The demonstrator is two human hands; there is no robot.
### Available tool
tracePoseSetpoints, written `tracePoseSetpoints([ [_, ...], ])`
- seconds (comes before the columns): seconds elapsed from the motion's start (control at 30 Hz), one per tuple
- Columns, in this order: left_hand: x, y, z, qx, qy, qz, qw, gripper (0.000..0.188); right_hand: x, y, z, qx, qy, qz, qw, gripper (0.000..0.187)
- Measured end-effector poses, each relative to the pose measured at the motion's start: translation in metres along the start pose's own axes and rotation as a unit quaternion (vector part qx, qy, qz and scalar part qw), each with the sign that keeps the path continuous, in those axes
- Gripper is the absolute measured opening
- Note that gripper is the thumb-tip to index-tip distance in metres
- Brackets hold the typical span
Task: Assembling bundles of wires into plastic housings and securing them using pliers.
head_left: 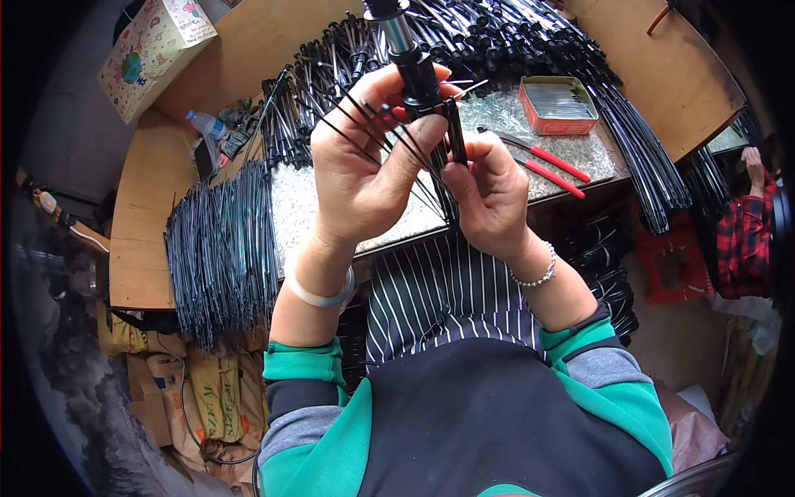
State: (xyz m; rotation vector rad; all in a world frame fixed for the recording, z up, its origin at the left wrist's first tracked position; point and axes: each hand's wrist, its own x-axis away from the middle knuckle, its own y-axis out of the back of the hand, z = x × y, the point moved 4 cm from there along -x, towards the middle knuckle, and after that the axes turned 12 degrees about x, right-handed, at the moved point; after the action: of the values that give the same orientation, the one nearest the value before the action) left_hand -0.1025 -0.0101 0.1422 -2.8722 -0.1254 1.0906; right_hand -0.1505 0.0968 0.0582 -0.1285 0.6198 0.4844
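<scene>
In front of me, above the near edge of the table, I hold an umbrella frame (419, 81) with a black hub and a silver tube section at its top. My left hand (364, 161) is wrapped round the frame just below the tube, its thumb pressing on the black part. Several thin black ribs (341, 124) fan out past its fingers to the left. My right hand (494, 199) pinches the black ribs hanging down on the right side of the frame. Pliers (556, 164) with red handles lie on the table beside my right hand, their jaws partly hidden.
A red tin (563, 126) of thin metal pins stands beyond the pliers. Black rib bundles lie at left (224, 248) and right (638, 157); more umbrella frames (331, 91) pile up behind. A bottle (207, 124) lies far left. At right is another person's checkered sleeve (745, 248).
</scene>
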Motion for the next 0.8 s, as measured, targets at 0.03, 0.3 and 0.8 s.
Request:
tracePoseSetpoints([
  [0.03,0.0,-0.001,0.0,-0.012,-0.001,0.001,1.0,0.035,0.001,-0.002,0.001,0.0,0.0,0.0,1.0,0.017],
  [0.3,0.004,-0.013,0.004,0.054,0.011,-0.017,0.998,0.047,-0.003,-0.002,0.003,-0.052,0.037,-0.033,0.997,0.019],
  [0.8,0.009,-0.019,0.011,0.022,-0.065,-0.056,0.996,0.043,0.002,0.0,0.011,0.023,0.088,-0.041,0.995,0.017],
])
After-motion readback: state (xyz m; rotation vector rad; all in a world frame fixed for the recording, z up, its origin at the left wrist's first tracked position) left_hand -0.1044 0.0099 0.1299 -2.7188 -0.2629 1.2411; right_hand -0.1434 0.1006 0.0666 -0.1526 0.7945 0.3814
